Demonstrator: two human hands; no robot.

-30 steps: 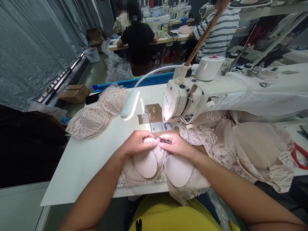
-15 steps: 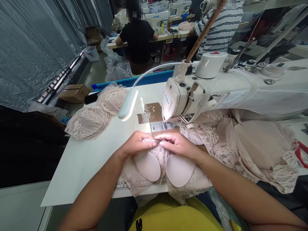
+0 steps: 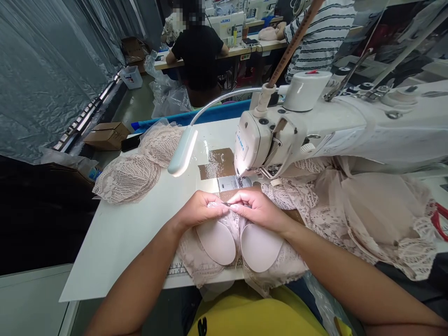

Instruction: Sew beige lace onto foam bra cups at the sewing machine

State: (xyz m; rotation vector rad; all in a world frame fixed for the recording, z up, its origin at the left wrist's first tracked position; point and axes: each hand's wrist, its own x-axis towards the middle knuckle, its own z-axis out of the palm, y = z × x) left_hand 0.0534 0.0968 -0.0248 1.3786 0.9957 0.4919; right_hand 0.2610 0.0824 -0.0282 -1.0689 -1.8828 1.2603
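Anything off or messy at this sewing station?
Nothing looks damaged or spilled. Both hands, left hand and right hand, pinch the centre of a lace bra lying cups-up before the sewing machine. A loose heap of lace pieces crowds the bed under the machine arm; stacked lace cups sit near the table's left edge.

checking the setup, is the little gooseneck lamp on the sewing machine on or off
Cannot tell: the lamp head faces down, though the plate under the needle is brightly lit.

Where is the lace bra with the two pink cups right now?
In the head view, the lace bra lies at the table's near edge, cups up, just below the sewing machine, pinched between left hand and right hand.
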